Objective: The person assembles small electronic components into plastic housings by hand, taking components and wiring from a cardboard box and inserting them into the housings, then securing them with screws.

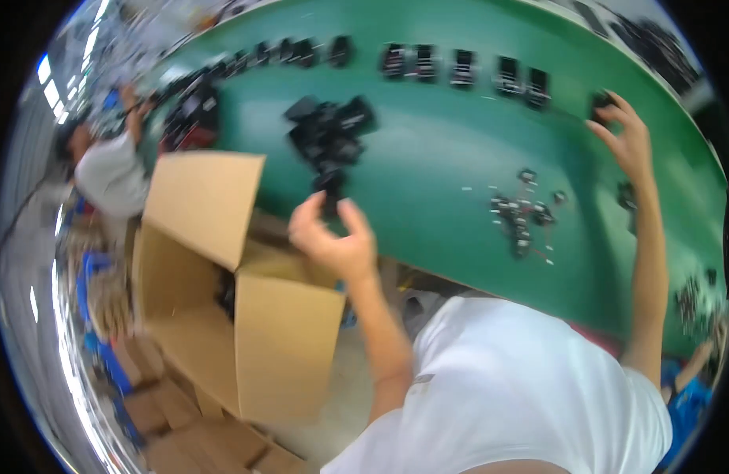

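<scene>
My left hand [333,241] is at the near edge of the green table, its thumb and fingers closed about a small black part [330,188]. That part lies against a loose heap of black plastic parts [330,130], and motion blur hides its exact kind. Over on the far right my right hand [629,138] pinches a small black piece [600,103] just above the table surface. Left of that hand, a row of black box-shaped units [463,69] runs along the far side. Small dark components [522,213] with white bits lie scattered between my two arms.
An open cardboard box [289,347] stands at the table's near left edge, flaps up, with something dark inside. A dark pile [192,118] sits at the table's left end near another person [111,170]. Someone in blue [688,403] is at the lower right. Flattened cartons [175,411] lie lower left.
</scene>
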Demonstrator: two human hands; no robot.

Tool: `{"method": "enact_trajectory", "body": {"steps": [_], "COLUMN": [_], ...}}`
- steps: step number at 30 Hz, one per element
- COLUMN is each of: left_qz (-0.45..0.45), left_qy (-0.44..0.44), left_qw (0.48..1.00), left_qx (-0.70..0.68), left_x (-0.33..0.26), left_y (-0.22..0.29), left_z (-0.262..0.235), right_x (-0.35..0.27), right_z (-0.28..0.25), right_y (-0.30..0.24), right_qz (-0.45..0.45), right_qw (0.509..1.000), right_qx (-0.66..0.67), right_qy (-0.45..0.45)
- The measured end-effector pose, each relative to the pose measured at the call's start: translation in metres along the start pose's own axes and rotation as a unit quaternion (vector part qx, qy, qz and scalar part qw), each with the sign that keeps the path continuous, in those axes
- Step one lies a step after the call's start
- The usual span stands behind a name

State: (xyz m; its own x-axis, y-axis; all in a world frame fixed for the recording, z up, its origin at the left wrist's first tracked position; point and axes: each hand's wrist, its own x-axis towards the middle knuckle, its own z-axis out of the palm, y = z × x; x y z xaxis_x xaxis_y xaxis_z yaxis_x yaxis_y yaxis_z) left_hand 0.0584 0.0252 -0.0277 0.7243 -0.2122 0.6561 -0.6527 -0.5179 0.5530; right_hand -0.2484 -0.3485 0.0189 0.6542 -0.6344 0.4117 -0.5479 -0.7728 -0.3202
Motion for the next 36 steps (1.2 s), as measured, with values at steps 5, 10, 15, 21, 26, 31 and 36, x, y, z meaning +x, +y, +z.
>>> {"method": "enact_trajectory", "body": {"steps": [5,10,15,21,26,31,36], "left_qz": [-0.016,0.010,-0.021,-0.103,-0.157,-0.230,-0.333], "left_qy": [-0.132,-0.152,-0.134,-0.081,-0.015,-0.102,-0.266], "left_qw": [0.990,0.988,0.991,0.990,0.972,0.849,0.703], "left_qx": [0.037,-0.011,0.008,-0.060,-0.174,-0.465,-0.570], "left_x": [0.007,-0.007,-0.008,-0.022,-0.034,-0.033,-0.039], "left_y": [-0.039,-0.040,-0.044,-0.036,-0.012,0.027,0.057], "left_z": [-0.011,0.014,-0.003,0.002,0.002,0.005,0.016], "right_x": [0.039,0.024,-0.026,-0.089,-0.102,-0.105,-0.107], "right_z": [0.062,0.062,0.014,0.020,0.028,0.030,0.028], "right_y": [0.003,0.017,-0.049,-0.090,-0.090,-0.091,-0.092], "right_qz": [-0.023,0.014,-0.038,0.042,0.042,-0.024,-0.067], "right_qw": [1.000,0.996,0.996,0.985,0.989,0.993,0.991], "right_qx": [0.012,-0.079,0.067,0.131,0.125,0.093,0.095], "right_qy": [-0.006,-0.027,-0.048,-0.104,-0.059,-0.067,-0.058]}}
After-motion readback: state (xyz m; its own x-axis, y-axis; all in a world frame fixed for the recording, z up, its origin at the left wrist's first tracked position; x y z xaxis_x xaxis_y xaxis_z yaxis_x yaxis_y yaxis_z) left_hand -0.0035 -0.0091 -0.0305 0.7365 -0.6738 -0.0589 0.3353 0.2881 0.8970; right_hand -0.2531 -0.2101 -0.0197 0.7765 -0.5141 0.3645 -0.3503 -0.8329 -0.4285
